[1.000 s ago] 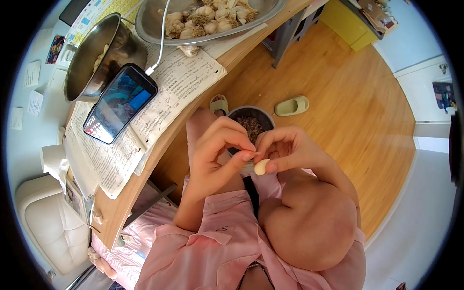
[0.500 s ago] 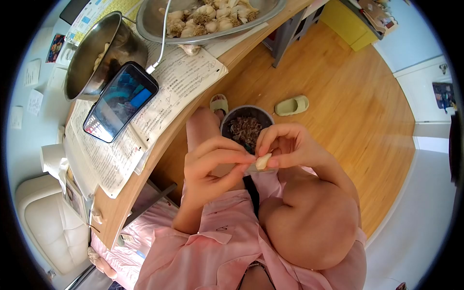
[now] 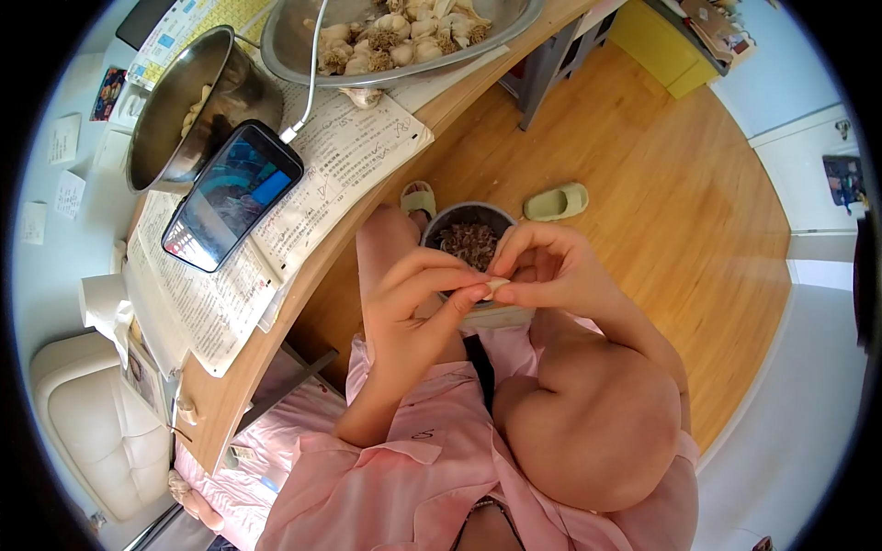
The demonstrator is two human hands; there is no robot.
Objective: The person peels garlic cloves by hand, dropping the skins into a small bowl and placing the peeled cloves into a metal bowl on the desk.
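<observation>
A pale garlic clove [image 3: 496, 286] sits between my two hands above my lap, mostly covered by fingertips. My right hand [image 3: 549, 271] pinches it between thumb and fingers. From the other side, my left hand [image 3: 418, 298] has its thumb and forefinger closed on the clove's near end. Just beyond the hands, a dark bin [image 3: 503, 219] on the floor holds brownish garlic skins [image 3: 469, 243]. Up on the desk, a metal basin [image 3: 285, 69] contains several whole garlic bulbs [image 3: 390, 37]. Pale cloves [image 3: 195, 110] show inside a deep steel pot [image 3: 152, 151].
A phone [image 3: 234, 197] on a white cable leans against the pot, over open printed pages [image 3: 349, 151] on the wooden desk [image 3: 303, 326]. A green slipper [image 3: 556, 202] lies on the floor. A tissue box [image 3: 101, 298] and a cream chair [image 3: 92, 413] are at left.
The clove has moved up slightly and is now more covered by my fingers. My left thumb and forefinger have come up onto it. The desk things shift only slightly with the camera.
</observation>
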